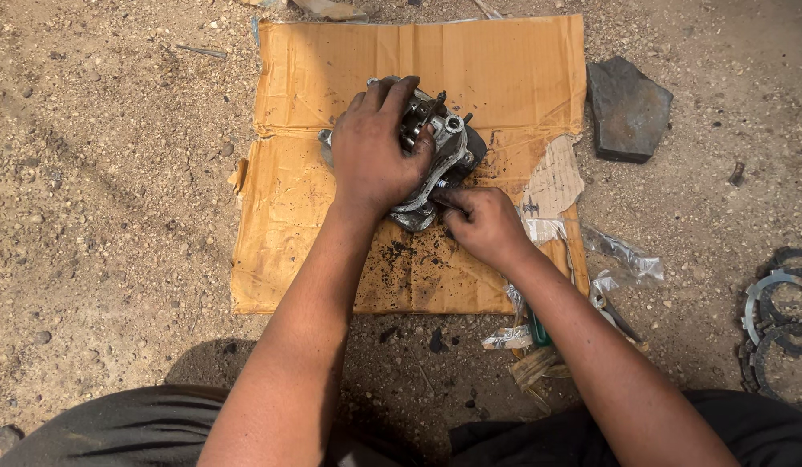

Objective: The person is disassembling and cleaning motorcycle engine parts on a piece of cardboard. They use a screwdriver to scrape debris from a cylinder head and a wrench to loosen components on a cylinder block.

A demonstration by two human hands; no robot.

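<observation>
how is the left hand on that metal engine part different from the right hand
The left hand lies spread over the top of the grey metal engine part, palm down; the right hand is curled at the part's near edge, fingertips pinching there. The left covers much of it; the right touches only the rim. Both are grease-blackened.

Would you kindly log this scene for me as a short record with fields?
surface: flattened cardboard sheet on gravel ground
workpiece: grey metal engine part, greasy
left hand: palm and fingers pressed over the part
right hand: fingertips at the part's near edge
nearby: flat dark stone; metal rings
</observation>
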